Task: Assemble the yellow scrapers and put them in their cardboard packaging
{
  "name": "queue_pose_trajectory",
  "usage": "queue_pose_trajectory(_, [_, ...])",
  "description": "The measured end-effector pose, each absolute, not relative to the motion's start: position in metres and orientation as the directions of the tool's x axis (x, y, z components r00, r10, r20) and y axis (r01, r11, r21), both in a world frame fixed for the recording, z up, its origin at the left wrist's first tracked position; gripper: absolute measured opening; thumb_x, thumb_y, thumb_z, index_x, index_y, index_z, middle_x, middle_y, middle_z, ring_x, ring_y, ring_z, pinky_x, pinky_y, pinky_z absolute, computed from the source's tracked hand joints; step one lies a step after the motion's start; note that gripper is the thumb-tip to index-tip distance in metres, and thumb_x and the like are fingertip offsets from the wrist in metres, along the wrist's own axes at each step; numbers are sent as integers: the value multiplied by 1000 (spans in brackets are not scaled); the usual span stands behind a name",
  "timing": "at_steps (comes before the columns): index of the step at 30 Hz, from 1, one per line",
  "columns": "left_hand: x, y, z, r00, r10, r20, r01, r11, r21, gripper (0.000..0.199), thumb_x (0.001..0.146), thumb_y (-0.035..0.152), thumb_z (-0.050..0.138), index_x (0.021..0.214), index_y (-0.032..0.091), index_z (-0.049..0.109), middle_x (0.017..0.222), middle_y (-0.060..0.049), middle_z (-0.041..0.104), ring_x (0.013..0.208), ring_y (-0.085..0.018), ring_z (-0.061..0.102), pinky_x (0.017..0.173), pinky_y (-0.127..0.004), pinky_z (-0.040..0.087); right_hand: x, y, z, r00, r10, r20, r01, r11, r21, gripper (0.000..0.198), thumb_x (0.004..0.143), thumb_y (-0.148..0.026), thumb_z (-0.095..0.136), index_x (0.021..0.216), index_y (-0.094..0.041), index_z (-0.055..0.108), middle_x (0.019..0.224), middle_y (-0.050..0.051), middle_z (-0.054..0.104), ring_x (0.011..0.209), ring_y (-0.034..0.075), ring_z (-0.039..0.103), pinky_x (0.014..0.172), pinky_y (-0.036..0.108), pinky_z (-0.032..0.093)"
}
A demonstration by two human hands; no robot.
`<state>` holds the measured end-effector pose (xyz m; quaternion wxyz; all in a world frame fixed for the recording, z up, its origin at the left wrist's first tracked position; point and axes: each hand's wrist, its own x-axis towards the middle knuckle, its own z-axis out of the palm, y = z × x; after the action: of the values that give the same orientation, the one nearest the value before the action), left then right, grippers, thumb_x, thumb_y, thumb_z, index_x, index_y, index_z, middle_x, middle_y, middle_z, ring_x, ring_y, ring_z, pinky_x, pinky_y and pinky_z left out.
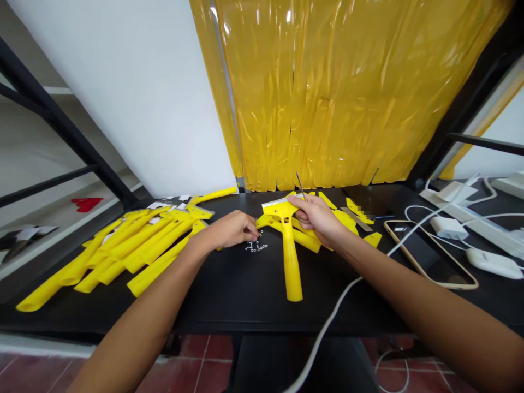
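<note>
My right hand (317, 219) is closed around the head of a yellow scraper (290, 256) with a metal blade edge. The scraper's handle points down toward me. A thin metal rod, perhaps a screwdriver shaft (300, 183), sticks up from the same hand. My left hand (237, 228) has its fingertips pinched together at the edge of a small pile of screws and nuts (256, 247) on the black table (245, 300). What the pinch holds, if anything, is too small to make out. More yellow scraper parts (305, 238) lie behind the held scraper.
A heap of yellow scrapers (139, 245) covers the left of the table. On the right lie a phone (429, 256), a white charger (449, 227), a power strip (475, 213) and a white cable (339, 300) crossing the front edge. A yellow plastic curtain (327, 98) hangs behind.
</note>
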<state>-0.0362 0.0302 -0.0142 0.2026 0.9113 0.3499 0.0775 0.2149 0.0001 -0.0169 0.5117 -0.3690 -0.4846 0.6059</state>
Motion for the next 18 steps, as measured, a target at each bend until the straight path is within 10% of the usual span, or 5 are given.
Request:
queue_pose_trajectory(10, [-31, 26, -12, 718, 696, 4, 659, -682, 317, 10, 86, 20, 61, 84, 17, 71, 89, -5, 70, 87, -19, 64, 78, -28, 44, 213, -2, -18, -240, 968, 75, -299, 0, -954, 35, 80, -43, 76, 79, -20, 49, 52, -10, 35, 43, 4, 18, 40, 20, 9])
queue_pose_trajectory(18, [-28, 24, -10, 604, 792, 93, 599, -528, 602, 21, 90, 36, 61, 91, 17, 71, 83, -4, 73, 74, -17, 65, 68, -27, 46, 214, -1, -16, -273, 959, 72, -384, -40, -922, 39, 78, -45, 79, 81, -21, 48, 53, -9, 40, 42, 3, 19, 39, 19, 10])
